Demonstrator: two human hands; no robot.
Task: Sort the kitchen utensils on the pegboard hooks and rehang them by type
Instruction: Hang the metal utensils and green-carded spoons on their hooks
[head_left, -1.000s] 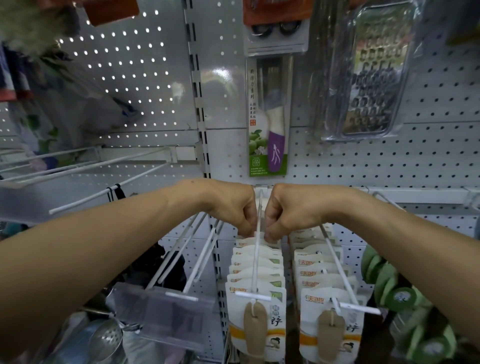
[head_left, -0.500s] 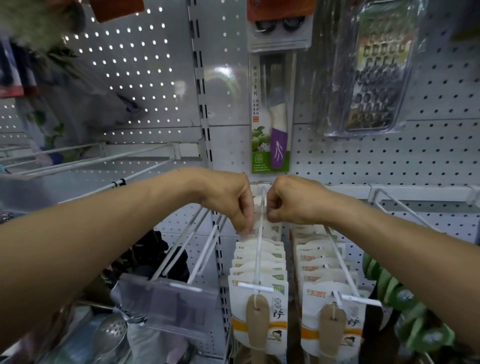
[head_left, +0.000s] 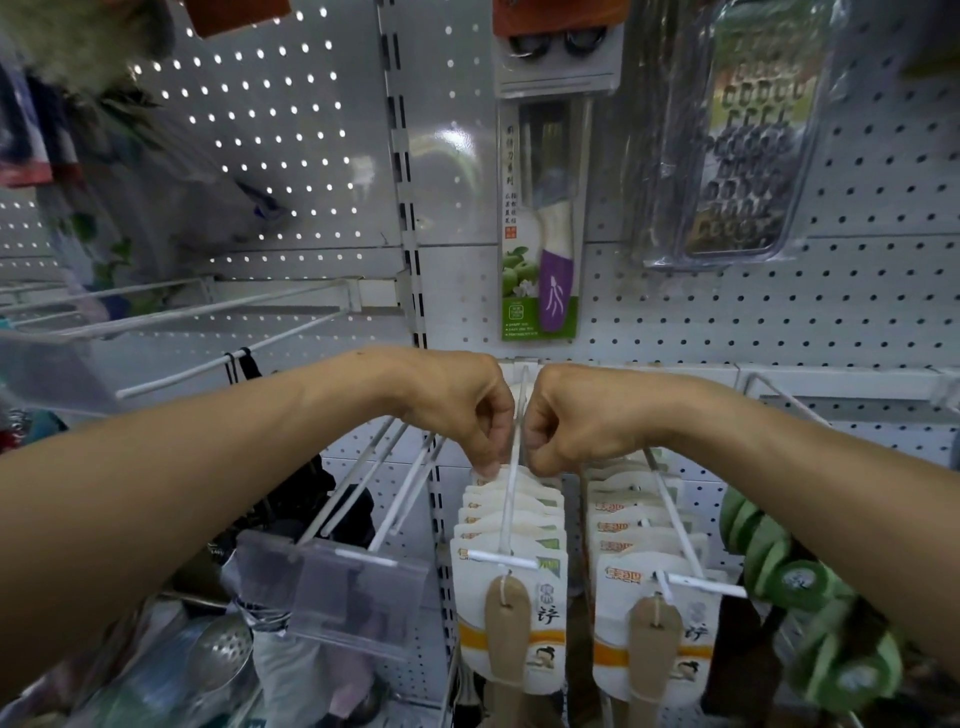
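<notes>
White carded packs (head_left: 511, 512) crowd the centre hook (head_left: 511, 470); both hands, left (head_left: 462, 410) and right (head_left: 576, 415), pinch the rearmost card beside it. Next, probably seating it squarely.

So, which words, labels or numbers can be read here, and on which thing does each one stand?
Knife package: a column of Chinese characters and small white lines at the bottom, too small to read.
Front card on the left hook: large dark characters, blurred.
Front card on the right hook: orange logo, not legible.
Grater: no text visible.
</notes>
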